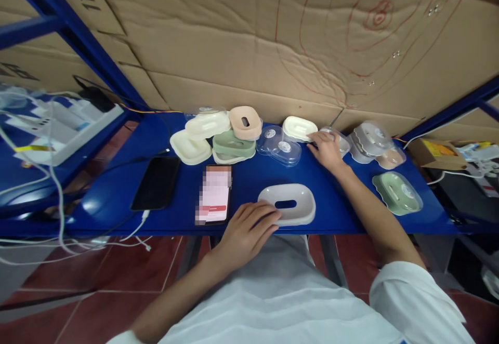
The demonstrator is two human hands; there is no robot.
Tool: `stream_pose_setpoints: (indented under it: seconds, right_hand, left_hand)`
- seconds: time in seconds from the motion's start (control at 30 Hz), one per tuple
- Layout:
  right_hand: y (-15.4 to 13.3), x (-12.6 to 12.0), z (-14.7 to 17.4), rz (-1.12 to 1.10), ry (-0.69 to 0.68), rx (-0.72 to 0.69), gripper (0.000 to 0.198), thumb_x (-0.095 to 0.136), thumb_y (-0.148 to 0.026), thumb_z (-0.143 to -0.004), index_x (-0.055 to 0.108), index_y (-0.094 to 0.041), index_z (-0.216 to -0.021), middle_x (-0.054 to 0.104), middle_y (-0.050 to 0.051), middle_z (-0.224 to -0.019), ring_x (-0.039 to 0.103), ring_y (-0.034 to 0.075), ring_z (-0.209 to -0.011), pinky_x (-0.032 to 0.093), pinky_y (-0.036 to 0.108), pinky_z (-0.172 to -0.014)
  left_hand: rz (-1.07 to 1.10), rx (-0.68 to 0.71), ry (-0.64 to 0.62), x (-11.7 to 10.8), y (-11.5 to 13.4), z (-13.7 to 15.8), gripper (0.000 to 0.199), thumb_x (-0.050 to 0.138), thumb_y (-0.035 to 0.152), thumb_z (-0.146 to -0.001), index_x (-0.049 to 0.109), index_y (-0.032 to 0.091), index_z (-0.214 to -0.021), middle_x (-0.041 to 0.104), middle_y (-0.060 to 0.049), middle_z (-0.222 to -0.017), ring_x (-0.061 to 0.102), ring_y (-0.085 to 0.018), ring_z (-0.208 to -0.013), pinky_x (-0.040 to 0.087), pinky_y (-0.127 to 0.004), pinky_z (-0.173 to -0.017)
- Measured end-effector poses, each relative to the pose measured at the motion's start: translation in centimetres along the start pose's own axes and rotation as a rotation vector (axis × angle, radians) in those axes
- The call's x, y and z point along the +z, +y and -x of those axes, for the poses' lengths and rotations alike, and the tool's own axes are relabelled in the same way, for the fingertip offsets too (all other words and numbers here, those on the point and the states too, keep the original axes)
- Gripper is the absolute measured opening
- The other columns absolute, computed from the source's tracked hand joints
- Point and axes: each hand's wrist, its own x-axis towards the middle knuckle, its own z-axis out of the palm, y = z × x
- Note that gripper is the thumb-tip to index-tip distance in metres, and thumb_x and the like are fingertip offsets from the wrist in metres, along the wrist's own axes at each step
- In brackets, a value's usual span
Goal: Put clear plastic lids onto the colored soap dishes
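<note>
My left hand (249,229) is at the left end of a grey oval soap dish (307,211) with a slot in its base. Its fingers reach over the near left rim and its thumb side lies outside, closed on that rim. Farther back, my right hand (326,149) has its fingers apart, by the right end of a cream soap dish (300,127). A clear lid (343,144) lies partly hidden behind that hand; whether the fingers touch it I cannot tell. To the left of that hand, two clear plastic lids (286,151) overlap.
Cream dishes (190,147), a green dish (234,145) and a peach dish (246,123) are heaped at back left. Lidded grey dishes (368,141) and a lidded green dish (397,193) stand right. A lit phone (214,196) and a dark phone (156,183) with cable lie left.
</note>
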Motion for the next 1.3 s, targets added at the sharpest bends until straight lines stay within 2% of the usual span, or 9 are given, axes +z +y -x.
stream_pose_setpoints:
  seconds: [0.1,0.23,0.37,0.47,0.63,0.73,0.83,1.1,1.3]
  right_hand:
    - [0.2,-1.1,0.9,-0.06,0.079,0.019,0.033,0.054,-0.042,-0.106,0.076,-0.019,-0.115,0.08,0.014,-0.121,0.07,0.034,-0.12,0.044,0.061,-0.114]
    - [-2.6,-3.6,7.2,-0.223,0.213,-0.041,0.033,0.06,-0.048,-0.106,0.075,-0.022,-0.117,0.08,0.012,-0.12,0.073,0.031,-0.117,0.055,0.053,-0.105]
    - [-7.9,-4.4,13.9,-0.248,0.035,-0.219,0.024,0.063,-0.034,-0.107,0.073,-0.024,-0.126,0.079,0.011,-0.123,0.073,0.03,-0.12,0.057,0.053,-0.105]
    - [-10.4,-4.0,16.0,-0.29,-0.007,-0.287,0.025,0.063,-0.029,-0.107,0.072,-0.024,-0.13,0.077,0.011,-0.128,0.07,0.03,-0.127,0.057,0.053,-0.11]
    - [-10.8,-3.9,15.8,-0.353,0.128,-0.205,0.047,0.075,-0.037,-0.1,0.062,-0.026,-0.144,0.074,0.013,-0.133,0.07,0.032,-0.128,0.06,0.052,-0.106]
    - [-10.9,-3.9,15.1,-0.327,0.083,-0.274,0.061,0.077,-0.043,-0.098,0.056,-0.028,-0.153,0.062,0.016,-0.153,0.058,0.035,-0.145,0.055,0.057,-0.115]
    - [-11.1,-3.6,14.5,-0.285,-0.02,-0.375,0.053,0.071,-0.038,-0.102,0.058,-0.031,-0.153,0.061,0.011,-0.157,0.052,0.034,-0.152,0.051,0.057,-0.121]
    - [-10.5,-3.3,14.8,-0.278,-0.036,-0.376,0.045,0.071,-0.036,-0.102,0.066,-0.029,-0.146,0.07,0.01,-0.146,0.057,0.033,-0.148,0.055,0.056,-0.119]
    - [-10.6,-3.6,14.7,-0.239,-0.056,-0.445,0.049,0.069,-0.03,-0.104,0.062,-0.029,-0.153,0.068,0.01,-0.15,0.058,0.03,-0.148,0.055,0.052,-0.12]
  left_hand:
    - [0.029,-0.018,0.071,-0.7,0.3,0.1,0.031,0.068,0.016,-0.104,0.065,0.019,-0.134,0.076,-0.01,-0.124,0.07,-0.024,-0.12,0.058,-0.04,-0.102]
    - [0.007,-0.099,0.202,-1.2,0.1,0.2,0.036,0.068,0.01,-0.101,0.065,0.022,-0.135,0.073,-0.009,-0.128,0.067,-0.025,-0.128,0.056,-0.043,-0.109]
    - [-0.038,-0.194,0.195,-0.7,-0.3,0.1,0.034,0.066,0.01,-0.102,0.064,0.024,-0.133,0.069,-0.01,-0.135,0.064,-0.027,-0.133,0.053,-0.045,-0.112]
    - [-0.052,-0.204,0.121,-0.2,-0.7,0.0,0.03,0.064,0.013,-0.104,0.063,0.023,-0.133,0.068,-0.011,-0.137,0.063,-0.027,-0.132,0.053,-0.046,-0.113]
    - [-0.085,-0.206,0.019,0.7,-1.0,0.0,0.024,0.061,0.017,-0.107,0.064,0.019,-0.131,0.069,-0.012,-0.134,0.064,-0.028,-0.129,0.053,-0.045,-0.109]
    - [-0.154,-0.19,-0.064,1.1,-1.0,-0.1,0.024,0.057,0.018,-0.109,0.065,0.02,-0.131,0.071,-0.012,-0.135,0.066,-0.029,-0.128,0.053,-0.046,-0.106]
    - [-0.167,-0.159,-0.125,1.5,-1.1,-0.3,0.025,0.054,0.018,-0.11,0.067,0.019,-0.131,0.071,-0.013,-0.138,0.066,-0.028,-0.132,0.053,-0.047,-0.11]
    - [-0.155,-0.133,-0.191,2.1,-1.4,0.0,0.037,0.054,0.011,-0.106,0.067,0.021,-0.139,0.066,-0.014,-0.149,0.059,-0.031,-0.146,0.051,-0.051,-0.12]
    - [-0.206,-0.093,-0.185,2.2,-1.6,0.2,0.032,0.057,0.01,-0.105,0.069,0.017,-0.134,0.07,-0.014,-0.144,0.063,-0.031,-0.14,0.056,-0.05,-0.115]
